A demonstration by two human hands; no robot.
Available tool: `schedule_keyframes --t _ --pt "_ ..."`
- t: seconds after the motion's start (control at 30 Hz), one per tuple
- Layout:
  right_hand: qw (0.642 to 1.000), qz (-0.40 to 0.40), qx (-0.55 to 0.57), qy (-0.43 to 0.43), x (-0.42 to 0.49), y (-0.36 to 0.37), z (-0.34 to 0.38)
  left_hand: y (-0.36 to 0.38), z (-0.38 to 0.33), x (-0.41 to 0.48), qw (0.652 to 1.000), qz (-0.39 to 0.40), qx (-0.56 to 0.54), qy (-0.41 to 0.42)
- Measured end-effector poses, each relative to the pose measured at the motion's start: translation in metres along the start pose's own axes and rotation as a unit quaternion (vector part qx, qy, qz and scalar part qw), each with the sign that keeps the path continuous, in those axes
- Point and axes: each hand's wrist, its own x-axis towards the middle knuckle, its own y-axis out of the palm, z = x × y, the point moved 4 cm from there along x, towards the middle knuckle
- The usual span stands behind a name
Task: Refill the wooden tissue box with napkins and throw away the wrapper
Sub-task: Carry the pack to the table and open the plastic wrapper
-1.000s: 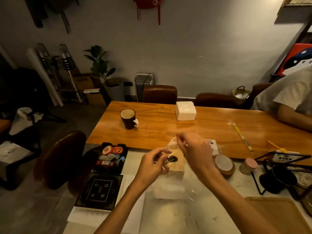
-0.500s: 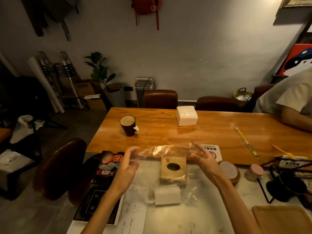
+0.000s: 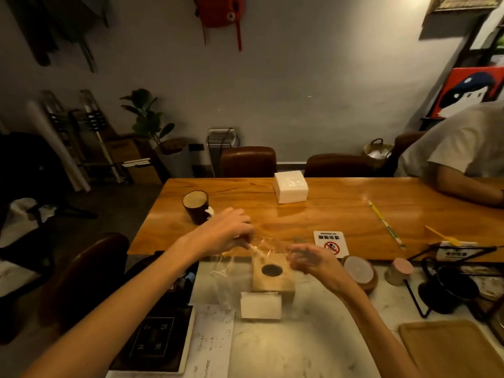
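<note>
Left grip (image 3: 226, 231): thumb and fingers pinch the top edge of the wrapper (image 3: 230, 271). It sits raised, above and to the left of the box (image 3: 272, 278). Right grip (image 3: 313, 261): motion-blurred, fingers curled, over the box's right top edge. Cannot tell whether it holds film or nothing. The wrapper is clear film and looks empty. Its long axis runs down from the left pinch toward the tabletop (image 3: 286, 350), along the box's left side, and a short creased strand crosses the box top toward the right grip. The box stands upright on the tabletop with its round top hole showing dark. No napkin shows through the hole, so I judge it not yet refilled. Napkins (image 3: 260, 305): a bare white stack lying flat, just in front of the box's near face. Contact with the box cannot be resolved. Key relation: the stack lies below and toward the camera from both grips, and the right grip is the nearer. The left one is taken up with the wrapper. Judgement: the next move wants the film bunched into one grip so the other can go down to the stack. Risk: trailing film snags the box. Well behind the box a sealed pack (image 3: 290, 186) lies flat, and a basket (image 3: 377, 154) stands farther back by the wall. It may be a bin.
</note>
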Motion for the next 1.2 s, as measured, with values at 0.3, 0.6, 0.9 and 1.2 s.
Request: schedule_keyframes --t 0.3,0.6,0.9,1.2 --pt "0.997 -0.029 -0.055 -0.042 -0.018 0.013 0.012 -0.04 0.003 -0.017 0.949 -0.004 -0.309 -0.067" --pt "0.997 -0.047 -0.041 -0.045 -0.02 0.024 0.018 -0.04 0.013 -0.029 0.942 -0.047 -0.309 -0.123" --pt "0.996 -0.051 -0.05 -0.046 -0.033 0.031 0.012 -0.049 0.018 -0.036 0.957 -0.156 -0.213 -0.119" --pt "0.998 -0.022 0.023 -0.052 -0.046 0.033 0.026 -0.054 -0.036 -0.014 0.992 -0.109 -0.067 0.0"
